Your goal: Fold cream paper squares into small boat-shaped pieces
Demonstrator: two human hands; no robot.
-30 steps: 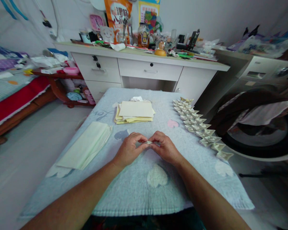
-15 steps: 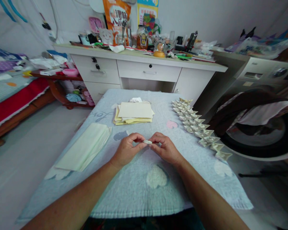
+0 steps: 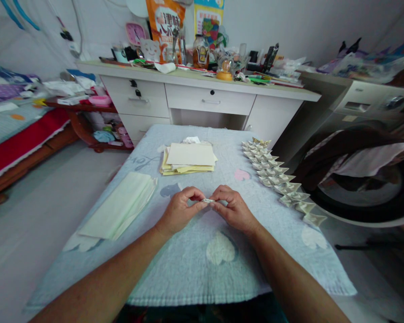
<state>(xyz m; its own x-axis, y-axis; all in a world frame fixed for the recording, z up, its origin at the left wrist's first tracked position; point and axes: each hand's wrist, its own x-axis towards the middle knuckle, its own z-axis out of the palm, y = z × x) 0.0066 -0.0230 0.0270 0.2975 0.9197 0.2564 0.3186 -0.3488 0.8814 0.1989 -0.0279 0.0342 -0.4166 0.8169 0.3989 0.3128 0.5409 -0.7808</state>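
Observation:
A small piece of folded paper (image 3: 208,200) is pinched between both hands, above the middle of the cloth-covered table (image 3: 188,278). My left hand (image 3: 182,207) grips its left end with thumb and forefinger. From the other side, my right hand (image 3: 234,207) pinches the right end, with the fingers curled; most of the paper is hidden. A stack of cream and yellow paper sheets (image 3: 191,154) lies just beyond the hands. To the left is a pile of pale green paper (image 3: 119,206). Along the right edge runs a row of folded paper boats (image 3: 276,174), nested end to end.
A white desk (image 3: 208,92) crowded with jars, a pink clock (image 3: 135,33) and packets stands behind the table. On the right is a washing machine (image 3: 363,103) with its round door open and dark cloth hanging out. A bed (image 3: 23,130) stands at the left.
Both hands stay in nearly the same place, still pinching the folded paper, which looks slightly flatter now. The view has shifted very little.

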